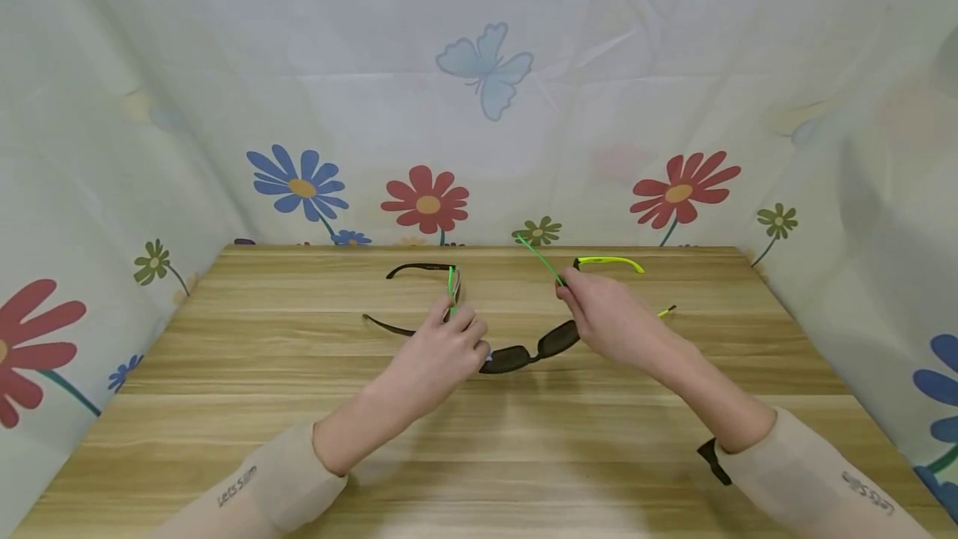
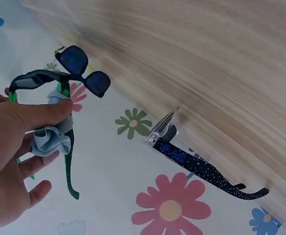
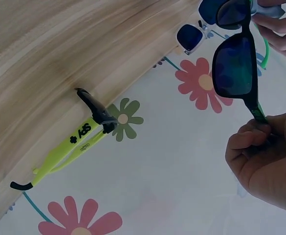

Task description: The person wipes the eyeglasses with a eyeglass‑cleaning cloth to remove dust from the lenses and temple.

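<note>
Black sunglasses [image 1: 512, 359] with green temples are held up between both hands, dark lenses facing the body. My left hand [image 1: 443, 346] pinches one temple through a crumpled light blue cloth [image 2: 51, 140]; the thumb presses the cloth against the temple's side. With curled fingers my right hand [image 1: 615, 316] grips the other temple near its hinge, as the right wrist view shows. That temple's green end sticks out past the fingers in the head view. The sunglasses hang above the wooden table [image 1: 479, 456], and part of the cloth is hidden behind the left fingers.
Behind the left hand, glasses with speckled black temples [image 2: 201, 169] and a clear front stand on the table. Beyond the right hand are black sunglasses with yellow temples [image 3: 67, 147]. A black object [image 1: 714, 462] shows beside the right sleeve. A flowered curtain [image 1: 337, 90] surrounds the table.
</note>
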Demonstrator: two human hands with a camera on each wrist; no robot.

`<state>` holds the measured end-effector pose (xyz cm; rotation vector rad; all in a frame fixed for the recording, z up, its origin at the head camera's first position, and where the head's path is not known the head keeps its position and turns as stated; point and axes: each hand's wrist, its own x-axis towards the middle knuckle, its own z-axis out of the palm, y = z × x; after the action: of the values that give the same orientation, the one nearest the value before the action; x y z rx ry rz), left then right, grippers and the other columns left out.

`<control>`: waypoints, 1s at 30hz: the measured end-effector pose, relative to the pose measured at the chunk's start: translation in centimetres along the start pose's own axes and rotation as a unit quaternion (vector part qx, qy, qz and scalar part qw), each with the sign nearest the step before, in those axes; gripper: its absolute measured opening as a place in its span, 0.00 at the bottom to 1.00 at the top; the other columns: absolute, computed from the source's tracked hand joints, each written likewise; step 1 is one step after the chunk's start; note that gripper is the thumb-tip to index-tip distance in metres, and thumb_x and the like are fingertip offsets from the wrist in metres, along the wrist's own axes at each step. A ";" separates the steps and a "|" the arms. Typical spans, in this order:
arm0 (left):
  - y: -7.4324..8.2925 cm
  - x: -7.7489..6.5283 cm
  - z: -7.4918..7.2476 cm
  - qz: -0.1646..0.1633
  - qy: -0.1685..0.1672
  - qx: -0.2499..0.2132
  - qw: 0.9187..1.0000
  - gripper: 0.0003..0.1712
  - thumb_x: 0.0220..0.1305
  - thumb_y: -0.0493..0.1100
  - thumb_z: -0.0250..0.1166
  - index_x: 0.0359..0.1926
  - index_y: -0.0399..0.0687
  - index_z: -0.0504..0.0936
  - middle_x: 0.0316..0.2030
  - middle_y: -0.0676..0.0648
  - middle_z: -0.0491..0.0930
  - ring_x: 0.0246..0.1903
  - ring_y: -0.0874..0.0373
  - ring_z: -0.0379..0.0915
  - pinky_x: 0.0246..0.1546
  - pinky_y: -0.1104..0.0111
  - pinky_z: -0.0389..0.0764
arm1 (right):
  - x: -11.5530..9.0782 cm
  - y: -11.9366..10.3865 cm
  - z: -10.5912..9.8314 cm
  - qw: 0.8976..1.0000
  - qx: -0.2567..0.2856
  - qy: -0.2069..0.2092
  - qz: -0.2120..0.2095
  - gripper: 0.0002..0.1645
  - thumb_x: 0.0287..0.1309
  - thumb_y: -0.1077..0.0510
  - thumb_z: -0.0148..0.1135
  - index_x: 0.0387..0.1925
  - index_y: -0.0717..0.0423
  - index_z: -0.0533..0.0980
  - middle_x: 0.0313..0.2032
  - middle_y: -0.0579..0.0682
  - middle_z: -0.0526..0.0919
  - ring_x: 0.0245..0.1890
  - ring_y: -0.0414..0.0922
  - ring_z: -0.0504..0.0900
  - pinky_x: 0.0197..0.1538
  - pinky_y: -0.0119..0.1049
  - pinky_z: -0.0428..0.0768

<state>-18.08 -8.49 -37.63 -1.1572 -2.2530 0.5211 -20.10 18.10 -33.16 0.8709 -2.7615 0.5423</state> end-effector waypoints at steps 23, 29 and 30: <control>0.5 0.3 -0.2 0.108 0.046 0.003 0.993 0.06 0.71 0.42 0.68 0.47 0.56 0.86 0.47 0.56 0.81 0.46 0.56 0.69 0.56 0.55 0.68 | 0.0 1.7 -0.7 0.998 0.045 -0.008 0.030 0.11 0.80 0.63 0.47 0.36 0.58 0.71 0.24 0.47 0.70 0.22 0.41 0.63 0.28 0.38 0.67; 0.2 0.1 -0.3 0.125 0.052 0.007 0.991 0.08 0.72 0.42 0.67 0.50 0.56 0.84 0.48 0.56 0.79 0.46 0.56 0.67 0.55 0.55 0.68 | 0.2 2.3 -0.1 0.997 0.066 -0.010 0.039 0.11 0.79 0.63 0.47 0.40 0.62 0.75 0.23 0.46 0.69 0.21 0.41 0.62 0.28 0.37 0.66; 0.2 0.0 -0.3 0.130 0.058 0.007 0.990 0.08 0.73 0.41 0.66 0.50 0.55 0.84 0.48 0.56 0.78 0.47 0.56 0.68 0.56 0.55 0.68 | 0.2 2.4 0.0 0.997 0.067 -0.009 0.038 0.11 0.79 0.63 0.48 0.41 0.63 0.76 0.23 0.46 0.69 0.21 0.41 0.62 0.28 0.37 0.66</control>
<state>-17.75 -8.32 -37.50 -1.4453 -2.0103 0.5533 -21.66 19.82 -33.79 0.8029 -2.8106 0.7431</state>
